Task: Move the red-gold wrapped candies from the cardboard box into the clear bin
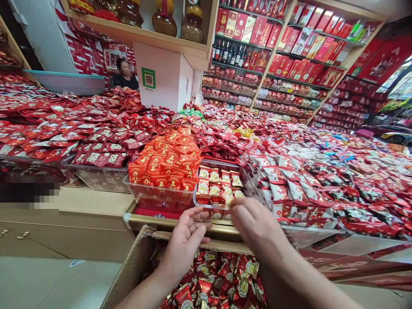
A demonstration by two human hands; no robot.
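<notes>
My right hand (pixel 255 221) pinches a small wrapped candy (pixel 228 200) by its gold edge, just over the front of a clear plastic bin (pixel 198 205). Inside that bin, red-and-gold durian candies (pixel 215 189) stand in neat rows. My left hand (pixel 185 244) is held above the near box, palm turned inward, with its fingers loosely apart and nothing visible in them. Below both hands is an open cardboard box (pixel 127 272) with many loose durian candies (pixel 206 288) of the same red-and-gold wrapping.
To the left, a bin is heaped with orange-red packets (pixel 167 161). White-and-red packets (pixel 288 189) fill the bins at right. A white box with a QR code (pixel 161 79) stands behind, near a blue basket (pixel 69 81). Another person (pixel 125 77) is at the back.
</notes>
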